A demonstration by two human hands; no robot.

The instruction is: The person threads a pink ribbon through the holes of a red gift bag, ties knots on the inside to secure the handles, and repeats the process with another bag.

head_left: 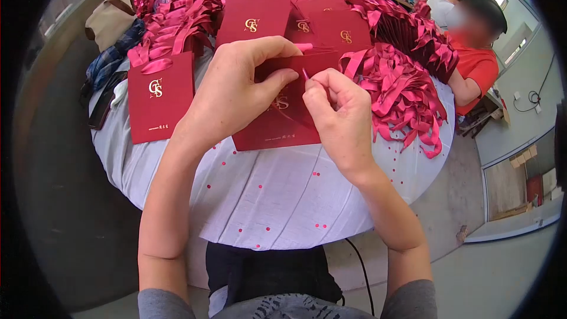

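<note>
A dark red paper gift bag (277,134) with gold lettering stands upright in front of me. My left hand (236,85) is closed on its top edge, thumb on the near face and fingers behind. At the right of the bag's mouth, my right hand (341,112) pinches the end of a red ribbon (305,74). A stretch of this ribbon hangs across the bag's front. Another bit of pink ribbon (304,46) shows above the rim by my left fingertips. What my left fingers touch inside the bag is hidden.
A finished-looking red bag with a ribbon handle (160,103) lies at left. Loose ribbons (401,94) are heaped at right. More bags (257,15) are piled behind. Small red dots (260,186) lie on the white tablecloth (277,212). A person in a red shirt (475,62) sits at right.
</note>
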